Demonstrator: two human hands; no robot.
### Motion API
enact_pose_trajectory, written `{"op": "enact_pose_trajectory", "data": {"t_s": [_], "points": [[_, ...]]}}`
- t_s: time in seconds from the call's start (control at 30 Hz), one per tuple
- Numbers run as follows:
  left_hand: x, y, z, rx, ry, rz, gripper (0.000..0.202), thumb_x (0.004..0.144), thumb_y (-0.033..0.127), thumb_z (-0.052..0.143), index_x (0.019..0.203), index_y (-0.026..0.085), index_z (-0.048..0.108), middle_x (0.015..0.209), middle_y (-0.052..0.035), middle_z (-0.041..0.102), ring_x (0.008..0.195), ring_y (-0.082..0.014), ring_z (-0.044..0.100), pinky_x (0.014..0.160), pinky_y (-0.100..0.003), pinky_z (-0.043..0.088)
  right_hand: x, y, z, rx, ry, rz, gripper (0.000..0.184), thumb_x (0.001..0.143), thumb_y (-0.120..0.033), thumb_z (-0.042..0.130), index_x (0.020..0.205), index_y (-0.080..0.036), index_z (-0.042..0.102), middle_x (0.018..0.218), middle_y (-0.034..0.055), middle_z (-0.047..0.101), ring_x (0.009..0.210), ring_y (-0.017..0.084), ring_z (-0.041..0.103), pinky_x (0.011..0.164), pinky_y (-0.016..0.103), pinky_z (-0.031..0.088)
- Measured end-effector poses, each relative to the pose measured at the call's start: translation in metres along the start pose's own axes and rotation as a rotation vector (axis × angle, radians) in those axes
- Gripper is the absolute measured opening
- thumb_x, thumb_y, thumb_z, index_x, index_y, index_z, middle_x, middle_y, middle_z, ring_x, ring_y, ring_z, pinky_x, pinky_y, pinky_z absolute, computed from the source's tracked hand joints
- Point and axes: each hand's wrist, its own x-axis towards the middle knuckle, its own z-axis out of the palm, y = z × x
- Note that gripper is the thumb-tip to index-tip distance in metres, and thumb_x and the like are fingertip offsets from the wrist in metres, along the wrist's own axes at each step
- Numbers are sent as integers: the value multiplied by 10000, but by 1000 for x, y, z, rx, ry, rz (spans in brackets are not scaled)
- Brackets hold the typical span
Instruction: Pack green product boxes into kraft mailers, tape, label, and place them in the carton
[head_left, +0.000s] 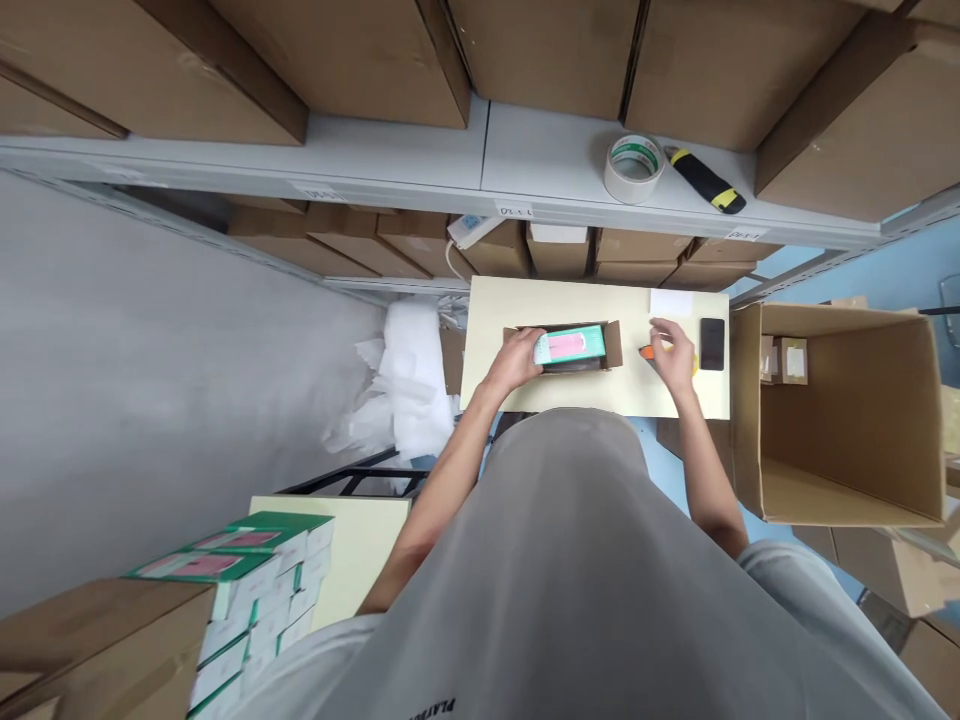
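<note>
My left hand point(516, 362) is closed on the left end of a green and white box with a pink panel point(574, 345). The box is tilted over an open narrow cardboard carton point(613, 345) on the cream table; whether its lower side rests inside cannot be made out. To the right, my right hand point(675, 355) hovers low over the table with bent fingers apart and nothing visible between them. Beside its thumb is a small orange-ended tool point(647, 352). A yellow object point(696, 362), mostly hidden, shows behind the wrist.
A phone point(712, 344) and white paper point(671, 302) lie on the cream table point(487, 300). A large open carton point(847, 420) stands right. Tape point(634, 168) and a utility knife point(705, 180) sit on the shelf. Stacked green boxes point(247, 580) and white foam wrap point(416, 380) are left.
</note>
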Motion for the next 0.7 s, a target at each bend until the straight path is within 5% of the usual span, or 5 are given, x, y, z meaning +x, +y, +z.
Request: {"op": "enact_pose_trajectory", "data": {"t_s": [0.17, 0.27, 0.43, 0.7], "points": [[17, -1, 22, 48, -78, -57, 807, 757, 21, 734, 1546, 175, 662, 1544, -172, 690, 1488, -378, 628, 1280, -463, 517, 33, 101, -43, -262, 166, 214, 461, 998, -381, 534, 1314, -129, 758, 1353, 253, 786, 1222, 378, 742, 1160, 623, 578], [25, 3, 31, 74, -118, -81, 746, 807, 52, 739, 1542, 164, 669, 1623, -185, 652, 1555, -377, 586, 1329, -458, 477, 44, 140, -58, -375, 195, 289, 525, 979, -292, 503, 1397, -55, 714, 1421, 314, 744, 1350, 414, 678, 1254, 664, 490], [20, 10, 27, 105, -112, -115, 602, 949, 153, 676, 1547, 217, 692, 1644, -143, 659, 1514, -379, 632, 1295, -475, 513, 57, 169, -63, -433, 159, 383, 623, 957, -190, 463, 1542, -20, 594, 1557, 344, 658, 1477, 413, 591, 1282, 661, 454], [-23, 16, -1, -12, 239, -111, 399, 1077, 289, 543, 1418, 258, 747, 1479, -125, 748, 1435, -349, 664, 1308, -486, 490, 73, 180, -55, -398, 11, 523, 704, 915, -220, 579, 1588, -21, 535, 1654, 356, 562, 1699, 388, 362, 1396, 657, 271]]}}
